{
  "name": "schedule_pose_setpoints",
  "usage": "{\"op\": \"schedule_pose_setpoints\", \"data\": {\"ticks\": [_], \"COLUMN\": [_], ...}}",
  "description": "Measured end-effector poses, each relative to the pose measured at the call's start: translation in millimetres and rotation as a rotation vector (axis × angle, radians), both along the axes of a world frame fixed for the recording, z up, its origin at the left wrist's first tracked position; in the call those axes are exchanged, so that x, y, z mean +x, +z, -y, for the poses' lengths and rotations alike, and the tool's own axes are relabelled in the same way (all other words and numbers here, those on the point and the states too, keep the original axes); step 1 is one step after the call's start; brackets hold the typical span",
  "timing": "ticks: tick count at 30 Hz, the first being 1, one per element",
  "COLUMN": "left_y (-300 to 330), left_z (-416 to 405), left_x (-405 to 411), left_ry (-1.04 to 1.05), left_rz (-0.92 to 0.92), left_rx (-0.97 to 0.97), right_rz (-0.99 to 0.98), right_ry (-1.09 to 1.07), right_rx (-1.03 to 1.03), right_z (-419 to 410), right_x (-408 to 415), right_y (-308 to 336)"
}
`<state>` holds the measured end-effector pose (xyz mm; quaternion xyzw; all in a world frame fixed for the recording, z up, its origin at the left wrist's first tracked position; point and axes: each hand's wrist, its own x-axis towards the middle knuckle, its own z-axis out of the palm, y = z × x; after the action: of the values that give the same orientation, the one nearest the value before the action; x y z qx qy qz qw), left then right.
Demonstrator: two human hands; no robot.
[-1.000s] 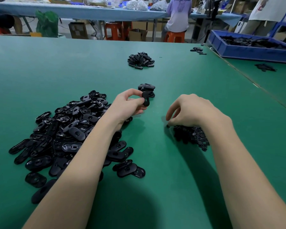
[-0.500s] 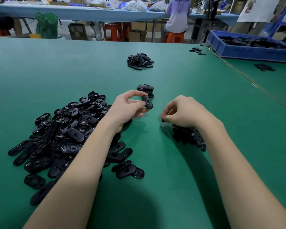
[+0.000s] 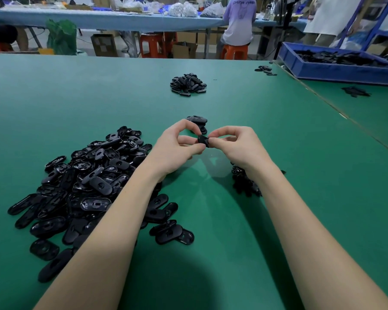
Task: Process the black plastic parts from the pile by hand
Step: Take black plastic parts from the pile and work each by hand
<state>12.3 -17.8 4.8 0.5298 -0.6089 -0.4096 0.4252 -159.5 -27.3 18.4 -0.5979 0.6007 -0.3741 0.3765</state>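
Black plastic part (image 3: 203, 140) pinched btwn left hand (image 3: 177, 148) & right hand (image 3: 235, 145) above green table (image 3: 278, 135), big pile (image 3: 87, 186) at left. Lavender shirt (image 3: 239, 19) in bg reads "CHINA"; blue bin (image 3: 336, 68) far right, factory room.

Big pile (image 3: 85, 182) left of the hands (image 3: 205, 142), small heap (image 3: 244, 182) right, stack (image 3: 197, 121) behind.

Bare green table (image 3: 323, 175) lies open right of the right hand (image 3: 238, 146); the large pile (image 3: 81, 182) blocks the left, a small stack (image 3: 197, 121) just beyond.
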Motion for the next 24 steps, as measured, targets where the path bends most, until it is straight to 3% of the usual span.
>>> {"op": "schedule_pose_setpoints", "data": {"ticks": [13, 19, 24], "left_y": [-2.3, -2.4, 1.8], "left_z": [3.2, 3.3, 1.7], "left_x": [1.4, 1.5, 2.7], "left_ry": [-0.015, -0.009, -0.016], "left_rz": [0.024, 0.042, -0.109], "left_rx": [-0.042, -0.06, 0.001], "right_rz": [0.0, -0.092, -0.013], "right_ry": [-0.023, -0.052, -0.055], "right_rx": [-0.017, -0.098, -0.083], "right_z": [1.0, 4.6, 4.2], "right_x": [-0.6, 0.3, -4.4], "right_y": [-0.3, -4.3, -5.3]}}
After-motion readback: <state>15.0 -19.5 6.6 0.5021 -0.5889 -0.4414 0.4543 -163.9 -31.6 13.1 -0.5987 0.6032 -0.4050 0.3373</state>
